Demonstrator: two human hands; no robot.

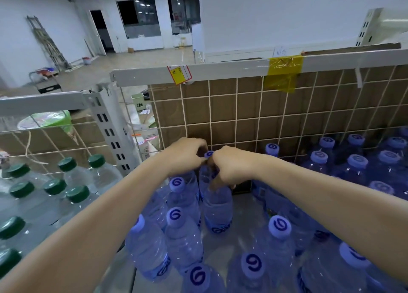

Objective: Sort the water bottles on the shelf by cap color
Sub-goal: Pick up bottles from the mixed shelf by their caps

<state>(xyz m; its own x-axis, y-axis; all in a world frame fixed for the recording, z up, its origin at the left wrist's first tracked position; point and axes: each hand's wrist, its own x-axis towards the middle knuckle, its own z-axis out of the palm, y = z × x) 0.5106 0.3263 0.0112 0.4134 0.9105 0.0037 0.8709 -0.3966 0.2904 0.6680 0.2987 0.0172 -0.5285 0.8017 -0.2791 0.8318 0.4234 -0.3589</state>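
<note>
- Head view: the left hand (187, 153) and right hand (229, 167) meet over one clear plastic water bottle with a pale blue cap (217, 206), fingers curled about its neck; the right hand's fingers seem to reach down its shoulder, though they are partly hidden.
- That bottle stands on the shelf (249, 213) near the white wire grid backed with brown cardboard (242, 107).
- Other blue-capped bottles (279, 226) stand around it.
- Green-capped clear bottles (77, 193) fill the neighbouring section to the left, beyond a grey slotted upright post (110, 129).
</note>
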